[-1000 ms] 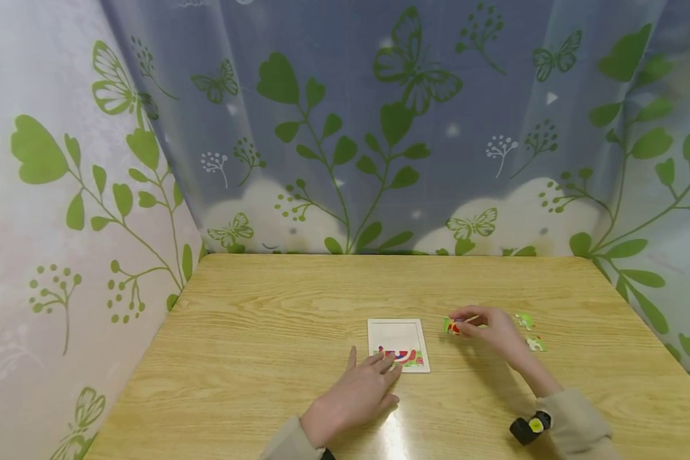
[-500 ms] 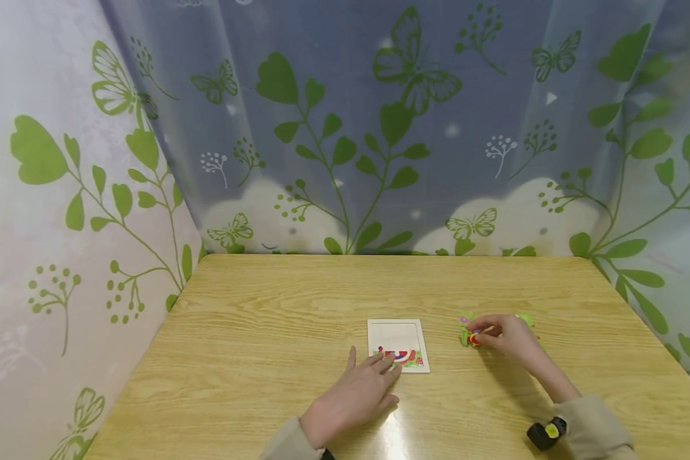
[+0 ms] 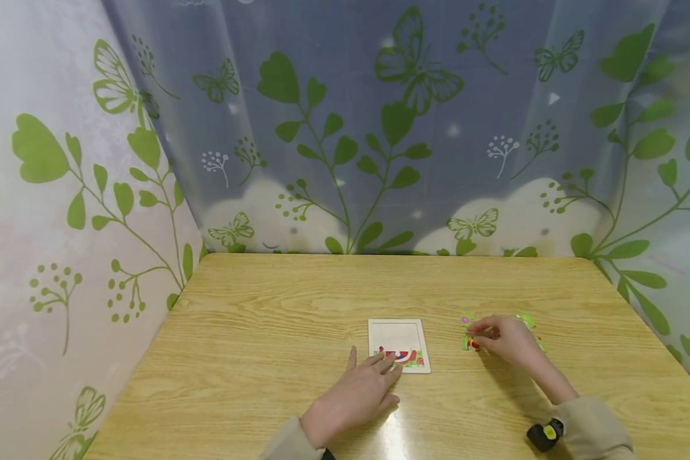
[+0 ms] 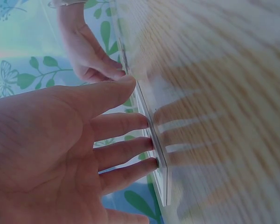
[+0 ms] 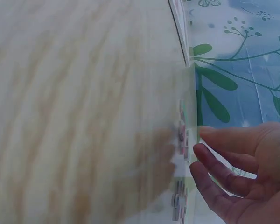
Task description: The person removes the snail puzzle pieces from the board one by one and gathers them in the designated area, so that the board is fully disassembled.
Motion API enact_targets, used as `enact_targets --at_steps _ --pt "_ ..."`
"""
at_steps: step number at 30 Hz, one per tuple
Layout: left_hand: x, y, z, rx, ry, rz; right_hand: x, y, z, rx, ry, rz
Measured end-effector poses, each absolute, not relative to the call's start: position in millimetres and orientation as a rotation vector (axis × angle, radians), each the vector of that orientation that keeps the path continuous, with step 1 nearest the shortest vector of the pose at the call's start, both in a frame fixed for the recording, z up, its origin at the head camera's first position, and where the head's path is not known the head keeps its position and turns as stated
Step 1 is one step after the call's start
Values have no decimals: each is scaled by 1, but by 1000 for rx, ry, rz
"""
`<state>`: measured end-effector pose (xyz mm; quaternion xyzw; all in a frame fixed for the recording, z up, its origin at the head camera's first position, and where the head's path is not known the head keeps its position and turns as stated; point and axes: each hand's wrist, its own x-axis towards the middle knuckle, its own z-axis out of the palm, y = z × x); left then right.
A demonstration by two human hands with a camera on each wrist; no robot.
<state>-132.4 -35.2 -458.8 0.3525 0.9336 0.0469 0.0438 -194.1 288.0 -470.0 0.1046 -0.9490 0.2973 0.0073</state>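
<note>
A white puzzle board (image 3: 395,333) lies at the table's middle, with colourful red, blue and green pieces along its lower part. My left hand (image 3: 359,393) rests its spread, straight fingertips on the board's lower edge; the left wrist view shows them touching the rim (image 4: 165,186). To the right, my right hand (image 3: 508,338) is low over the table beside a red and green puzzle piece (image 3: 467,344). In the right wrist view, its thumb and fingers are loosely bent and slightly apart, with nothing visible between them. The piece (image 5: 183,133) lies flat just beyond the fingertips.
A puzzle piece with a pink flower (image 3: 464,320) lies just behind the red and green one. Another green piece (image 3: 526,319) shows past the right hand, partly hidden by it. Patterned curtains (image 3: 345,128) stand around the wooden table (image 3: 253,319).
My right hand has carried the red and green piece rightward, away from the board, and let it go on the table near the other pieces. The left hand has stayed put.
</note>
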Motion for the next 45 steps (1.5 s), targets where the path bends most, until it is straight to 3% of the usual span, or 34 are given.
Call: enact_targets --at_steps 16,45 --pt "-132 -35 -459 1070 2852 142 -197 269 -463 270 -2850 1100" --pt "-134 -36 -461 1091 2849 150 -199 216 -477 513 -2834 1145"
